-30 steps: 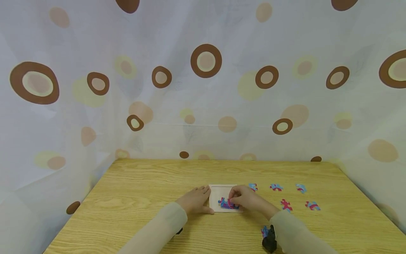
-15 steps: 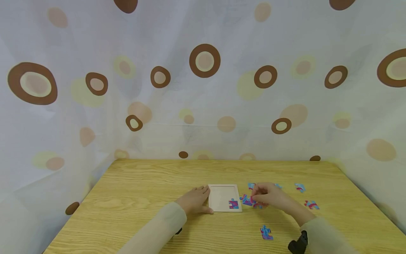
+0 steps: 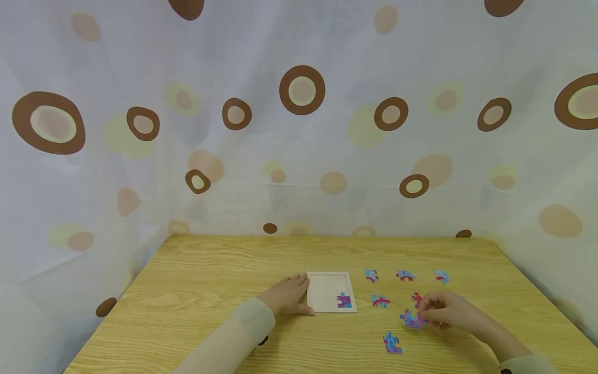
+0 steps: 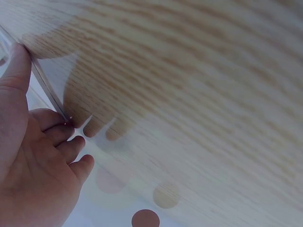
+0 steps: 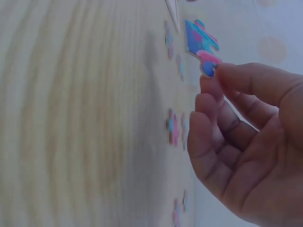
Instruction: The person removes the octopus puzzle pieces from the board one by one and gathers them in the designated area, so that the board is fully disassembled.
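Note:
A pale square puzzle tray (image 3: 327, 288) lies on the table, with one purple-and-pink jigsaw piece (image 3: 344, 301) in its near right corner. Along the tray's left edge rests my left hand (image 3: 287, 297); in the left wrist view its thumb and fingertips touch the tray's side. My right hand (image 3: 450, 311) pinches another jigsaw piece (image 3: 411, 319), blue, purple and pink, between thumb and fingers. The right wrist view has this held piece (image 5: 201, 40) raised above the tabletop, gripped by one knob. Part of it is hidden by the fingers in the head view.
Loose jigsaw pieces lie right of the tray: a back row with a left piece (image 3: 371, 276), a middle piece (image 3: 405, 276) and a right piece (image 3: 441, 276). Nearer are a pink-blue piece (image 3: 380, 301), a red piece (image 3: 417, 298) partly covered, and a front piece (image 3: 392, 343).
My right hand has lifted the pinched jigsaw piece out of the tray and carried it right, towards the loose pieces. The left hand has stayed at the tray's edge.

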A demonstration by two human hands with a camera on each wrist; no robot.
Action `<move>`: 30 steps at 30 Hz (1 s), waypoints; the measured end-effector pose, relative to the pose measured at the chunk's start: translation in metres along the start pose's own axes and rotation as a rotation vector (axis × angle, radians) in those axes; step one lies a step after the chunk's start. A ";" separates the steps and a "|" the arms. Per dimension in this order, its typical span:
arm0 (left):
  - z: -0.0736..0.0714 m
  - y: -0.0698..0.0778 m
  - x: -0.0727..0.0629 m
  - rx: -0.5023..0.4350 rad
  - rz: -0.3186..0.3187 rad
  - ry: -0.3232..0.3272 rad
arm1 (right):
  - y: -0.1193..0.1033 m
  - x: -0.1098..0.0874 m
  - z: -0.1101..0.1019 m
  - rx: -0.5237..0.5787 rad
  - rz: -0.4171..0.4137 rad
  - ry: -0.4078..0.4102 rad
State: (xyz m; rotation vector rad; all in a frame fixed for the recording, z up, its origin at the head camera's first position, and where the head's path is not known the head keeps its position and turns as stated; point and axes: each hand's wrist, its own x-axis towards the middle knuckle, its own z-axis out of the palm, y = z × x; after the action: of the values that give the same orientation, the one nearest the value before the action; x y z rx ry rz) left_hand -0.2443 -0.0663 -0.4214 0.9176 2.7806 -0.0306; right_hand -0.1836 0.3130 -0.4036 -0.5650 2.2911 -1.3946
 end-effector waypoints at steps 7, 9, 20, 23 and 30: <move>-0.001 -0.001 0.000 0.005 -0.004 -0.002 | 0.022 -0.020 -0.013 0.032 -0.083 -0.120; 0.000 -0.001 0.001 0.007 -0.003 -0.004 | 0.027 -0.024 -0.015 0.043 -0.085 -0.143; 0.002 -0.003 0.003 0.019 -0.002 -0.011 | 0.039 -0.030 -0.016 0.011 -0.040 -0.109; 0.003 -0.003 0.003 0.017 -0.002 -0.014 | 0.039 -0.030 -0.016 0.008 -0.031 -0.111; 0.002 -0.003 0.003 0.010 0.002 -0.016 | 0.038 -0.028 -0.016 -0.009 -0.016 -0.113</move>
State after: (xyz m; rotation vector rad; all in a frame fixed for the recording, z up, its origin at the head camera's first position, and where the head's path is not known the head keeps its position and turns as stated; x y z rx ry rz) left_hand -0.2485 -0.0671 -0.4240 0.9177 2.7671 -0.0509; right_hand -0.1731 0.3556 -0.4279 -0.6491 2.2095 -1.3258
